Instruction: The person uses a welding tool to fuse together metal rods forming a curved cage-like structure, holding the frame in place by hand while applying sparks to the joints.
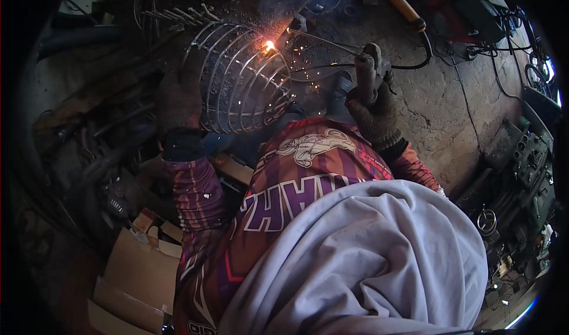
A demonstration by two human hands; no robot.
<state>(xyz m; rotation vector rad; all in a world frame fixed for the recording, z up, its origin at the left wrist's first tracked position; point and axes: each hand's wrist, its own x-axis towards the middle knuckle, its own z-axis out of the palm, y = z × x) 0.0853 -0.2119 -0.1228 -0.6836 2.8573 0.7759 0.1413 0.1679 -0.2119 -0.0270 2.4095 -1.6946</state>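
Grey cloth [367, 258] low down over the lap, big and soft. Round wire cage [243, 77] on the floor [438, 98], up ahead (sparks [269, 45] bright on its top rim). Left hand [178, 98] gloved, pressed flat on cage's side. Right hand [376, 107] gloved, wrapped tight around holder [366, 74]. Thin rod [320, 39] reaching from holder to spark.

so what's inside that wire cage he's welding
The wire cage looks hollow; only dark ground shows between its bars. The left hand covers its near left side, so that part is hidden.
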